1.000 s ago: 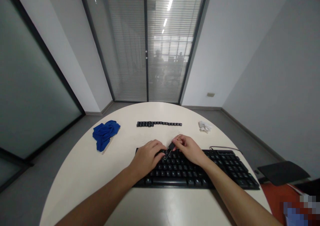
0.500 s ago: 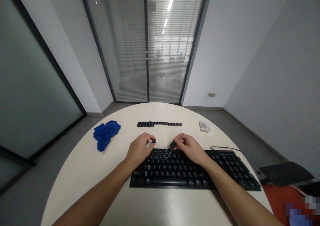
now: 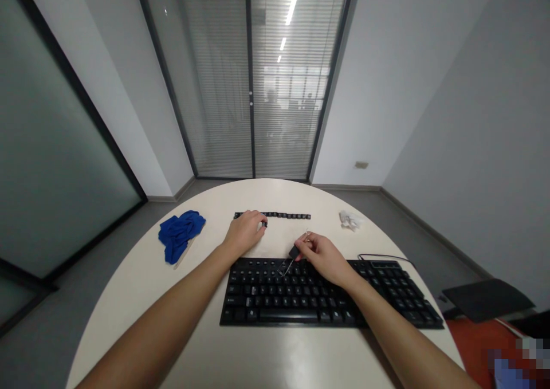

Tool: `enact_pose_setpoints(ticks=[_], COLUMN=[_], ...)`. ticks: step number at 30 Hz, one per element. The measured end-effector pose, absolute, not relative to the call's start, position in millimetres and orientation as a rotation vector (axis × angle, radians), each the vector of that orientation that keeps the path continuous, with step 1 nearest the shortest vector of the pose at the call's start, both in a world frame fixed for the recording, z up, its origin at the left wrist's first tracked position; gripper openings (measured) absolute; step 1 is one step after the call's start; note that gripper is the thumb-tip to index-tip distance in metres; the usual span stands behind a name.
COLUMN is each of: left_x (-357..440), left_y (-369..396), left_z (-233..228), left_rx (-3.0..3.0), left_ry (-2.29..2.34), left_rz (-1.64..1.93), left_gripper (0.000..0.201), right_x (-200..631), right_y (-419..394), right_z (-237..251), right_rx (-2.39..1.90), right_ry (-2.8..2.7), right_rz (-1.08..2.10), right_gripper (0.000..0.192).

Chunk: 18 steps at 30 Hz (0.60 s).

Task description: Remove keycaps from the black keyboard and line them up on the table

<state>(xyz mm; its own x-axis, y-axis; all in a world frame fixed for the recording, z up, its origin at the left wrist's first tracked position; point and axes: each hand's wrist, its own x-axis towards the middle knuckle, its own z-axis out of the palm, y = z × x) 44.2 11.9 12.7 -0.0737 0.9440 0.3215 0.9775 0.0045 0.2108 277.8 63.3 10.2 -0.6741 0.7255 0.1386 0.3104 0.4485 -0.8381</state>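
Note:
My left hand (image 3: 248, 229) pinches a small black keycap (image 3: 264, 224) between thumb and fingers, just in front of a row of black keycaps (image 3: 287, 215) on the table. The left end of that row is partly hidden behind the hand. My right hand (image 3: 320, 254) grips a wire keycap puller (image 3: 294, 252) with a dark handle. Its wire loops point down and left over the upper part of a black keyboard (image 3: 296, 315). In the keyboard's upper rows, several key positions look bare, with only small stems showing.
A crumpled blue cloth (image 3: 180, 234) lies on the left of the round white table (image 3: 141, 320), with a thin pale strip beside it. White crumpled tissue (image 3: 349, 220) is at the right. The keyboard's cable (image 3: 387, 256) curves behind it. A dark chair part (image 3: 487, 300) stands right of the table.
My left hand has moved forward from above the keyboard's upper left to the keycap row, carrying the keycap. The right hand with the puller has barely moved.

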Motion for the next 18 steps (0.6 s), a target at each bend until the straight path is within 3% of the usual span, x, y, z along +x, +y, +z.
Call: enact_pose_setpoints(ticks=[18], left_x=[36.2], left_y=[53.8], left_z=[-4.5], left_rx=[-2.128], left_ry=[-2.083], left_rz=[-0.469], left_gripper=[0.015], right_x=[279.5], right_y=[60.0], right_z=[14.9], right_rx=[-0.871], right_ry=[-2.210], right_rz=[1.153], right_gripper=[0.030])
